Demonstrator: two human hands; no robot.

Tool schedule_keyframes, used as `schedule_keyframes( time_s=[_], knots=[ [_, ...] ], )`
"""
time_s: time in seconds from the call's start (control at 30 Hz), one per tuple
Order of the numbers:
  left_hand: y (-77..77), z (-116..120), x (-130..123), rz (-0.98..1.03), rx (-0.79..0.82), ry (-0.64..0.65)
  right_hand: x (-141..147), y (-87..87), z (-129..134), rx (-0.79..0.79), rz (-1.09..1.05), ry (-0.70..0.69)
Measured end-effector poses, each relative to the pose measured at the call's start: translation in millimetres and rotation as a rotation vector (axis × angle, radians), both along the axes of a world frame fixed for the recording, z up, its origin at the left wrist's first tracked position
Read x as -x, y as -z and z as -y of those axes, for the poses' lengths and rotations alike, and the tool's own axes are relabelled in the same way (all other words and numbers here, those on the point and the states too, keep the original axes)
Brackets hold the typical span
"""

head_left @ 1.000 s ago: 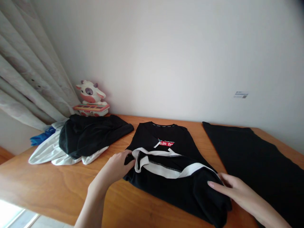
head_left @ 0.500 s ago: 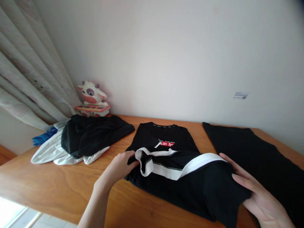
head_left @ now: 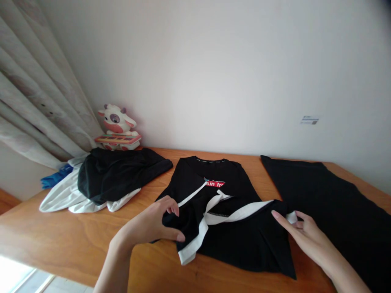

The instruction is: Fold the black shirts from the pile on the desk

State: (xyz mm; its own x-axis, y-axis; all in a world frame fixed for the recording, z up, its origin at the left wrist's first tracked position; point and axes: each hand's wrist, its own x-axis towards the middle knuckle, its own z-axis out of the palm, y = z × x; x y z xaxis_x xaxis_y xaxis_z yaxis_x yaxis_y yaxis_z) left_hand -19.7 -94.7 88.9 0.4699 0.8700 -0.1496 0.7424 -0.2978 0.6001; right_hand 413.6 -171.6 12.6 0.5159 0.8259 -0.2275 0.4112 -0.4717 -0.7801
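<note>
A black shirt (head_left: 238, 248) with white trim lies in front of me, its neckline towards the wall and a red printed label on its chest. The near part is folded up in loose creases, and the white strip (head_left: 244, 211) twists across it. At the shirt's left side, my left hand (head_left: 152, 224) is open, thumb and fingers apart around loose black cloth without closing on it. On the right, my right hand (head_left: 302, 232) pinches the shirt's edge between thumb and fingers, a bit of white trim showing there.
Another black garment (head_left: 324, 203) lies flat at the right. To the left are a heaped black garment (head_left: 113, 175), white cloth (head_left: 61, 195) and a blue item (head_left: 56, 177). A cow toy keyboard (head_left: 117, 130) stands behind, beside a curtain (head_left: 36, 89). All rest on a wooden table (head_left: 91, 244).
My left hand has let go of the white-trimmed edge, which now hangs down towards the table's front. My right hand has shifted slightly left and up, still gripping the shirt.
</note>
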Motion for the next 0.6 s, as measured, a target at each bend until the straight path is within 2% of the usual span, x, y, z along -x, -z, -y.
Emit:
schedule_keyframes(
  time_s=[0.07, 0.2, 0.33, 0.43, 0.53, 0.6],
  knots=[
    [-3.4, 7, -7, -0.073, 0.054, 0.078, -1, 0.6, 2, 0.041, -0.008, -0.071],
    [1.9, 12, -25, -0.199, 0.045, 0.086, 1, -2.2, 2, 0.000, -0.072, -0.160],
    [9.8, 14, -40, -0.286, -0.027, 0.072, 6, -8.1, 0, -0.029, -0.128, -0.126],
    [10.3, 16, -43, -0.322, -0.048, 0.066, 11, -10.1, 1, -0.086, -0.160, -0.143],
    [7.4, 17, -42, -0.282, -0.068, 0.102, 13, -8.6, 1, -0.132, -0.097, -0.131],
    [4.8, 17, -41, -0.233, -0.119, 0.121, 11, -5.6, 0, -0.164, -0.085, -0.060]
  ],
)
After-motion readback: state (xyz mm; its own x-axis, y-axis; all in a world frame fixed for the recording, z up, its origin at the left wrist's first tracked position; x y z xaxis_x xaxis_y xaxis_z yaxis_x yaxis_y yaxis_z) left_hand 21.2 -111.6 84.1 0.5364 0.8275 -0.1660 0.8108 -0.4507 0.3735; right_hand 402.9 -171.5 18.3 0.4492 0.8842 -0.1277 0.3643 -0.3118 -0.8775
